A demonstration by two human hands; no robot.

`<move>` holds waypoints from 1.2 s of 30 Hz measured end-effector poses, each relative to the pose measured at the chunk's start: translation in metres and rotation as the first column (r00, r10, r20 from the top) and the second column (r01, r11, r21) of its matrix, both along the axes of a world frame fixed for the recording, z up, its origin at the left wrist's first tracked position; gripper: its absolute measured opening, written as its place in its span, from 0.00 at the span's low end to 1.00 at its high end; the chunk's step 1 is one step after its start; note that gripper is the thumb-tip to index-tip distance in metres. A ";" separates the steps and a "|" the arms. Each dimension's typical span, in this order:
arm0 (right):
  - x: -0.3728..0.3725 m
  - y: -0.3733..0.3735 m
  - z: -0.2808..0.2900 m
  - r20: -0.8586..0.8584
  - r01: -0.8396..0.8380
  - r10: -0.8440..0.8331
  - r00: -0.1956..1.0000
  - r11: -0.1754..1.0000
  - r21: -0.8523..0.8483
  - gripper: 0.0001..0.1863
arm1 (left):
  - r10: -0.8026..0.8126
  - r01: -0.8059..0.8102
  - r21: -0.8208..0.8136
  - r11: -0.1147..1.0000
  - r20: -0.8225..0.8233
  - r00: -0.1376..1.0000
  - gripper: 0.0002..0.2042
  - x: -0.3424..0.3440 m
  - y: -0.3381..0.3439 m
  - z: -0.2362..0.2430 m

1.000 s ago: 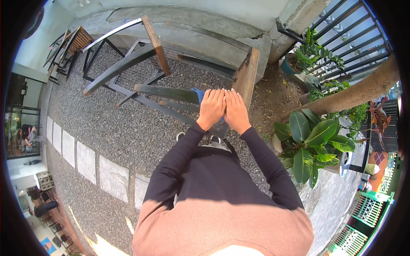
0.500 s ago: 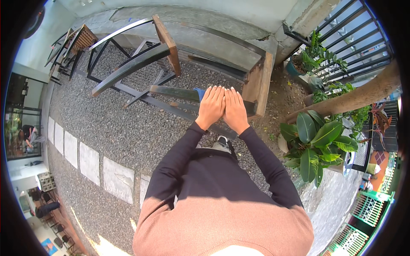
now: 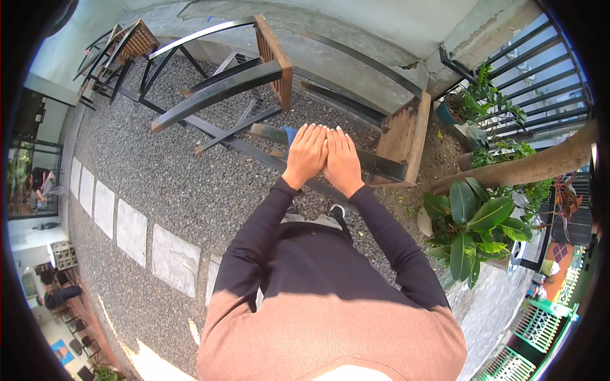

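Note:
My left hand [image 3: 305, 155] and my right hand [image 3: 342, 160] lie side by side, fingers together, over a blue cloth [image 3: 290, 134] on a dark leg [image 3: 384, 165] of an overturned chair. Both press on the cloth, which shows only past my left fingers; the rest is hidden under them. The chair's brown wooden seat [image 3: 405, 136] stands on edge to the right of my hands.
More overturned chairs [image 3: 272, 47] lie ahead and left on gravel [image 3: 127, 152], beside a concrete wall. Stepping stones [image 3: 171, 257] run along the left. Potted plants [image 3: 467, 222], a leaning trunk [image 3: 527, 165] and a barred fence are at right. People are at far left.
My hands have slid leftward along the leg with the cloth, away from the seat. The chairs sit farther right in the view than a second ago.

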State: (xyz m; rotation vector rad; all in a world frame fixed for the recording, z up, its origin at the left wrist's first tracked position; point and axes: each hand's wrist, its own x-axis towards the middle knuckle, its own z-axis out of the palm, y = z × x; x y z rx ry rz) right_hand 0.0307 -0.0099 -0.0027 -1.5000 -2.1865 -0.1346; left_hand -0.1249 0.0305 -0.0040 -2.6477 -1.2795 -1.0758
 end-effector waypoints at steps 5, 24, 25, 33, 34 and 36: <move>-0.023 0.008 0.004 -0.025 -0.004 0.003 1.000 1.000 -0.014 0.36 | 0.019 -0.019 -0.001 1.000 0.021 1.000 0.18 -0.021 0.007 0.000; -0.076 0.033 0.001 0.007 -0.016 0.016 1.000 1.000 0.004 0.33 | 0.051 -0.052 0.009 0.999 0.051 0.997 0.15 -0.072 0.027 0.004; -0.079 0.034 0.002 0.016 -0.022 0.022 1.000 1.000 0.014 0.32 | 0.055 -0.057 0.023 0.998 0.051 0.997 0.16 -0.074 0.028 0.004; -0.096 0.041 0.005 0.053 -0.055 0.054 0.997 0.998 0.024 0.32 | 0.083 -0.084 0.020 0.996 0.064 0.995 0.16 -0.091 0.031 0.003; -0.097 0.042 0.005 0.051 -0.054 0.053 0.997 0.998 0.026 0.32 | 0.085 -0.087 0.024 0.996 0.060 0.995 0.16 -0.093 0.032 0.004; -0.099 0.043 0.005 0.049 -0.054 0.052 0.997 0.998 0.028 0.32 | 0.088 -0.089 0.028 0.996 0.057 0.995 0.16 -0.095 0.032 0.004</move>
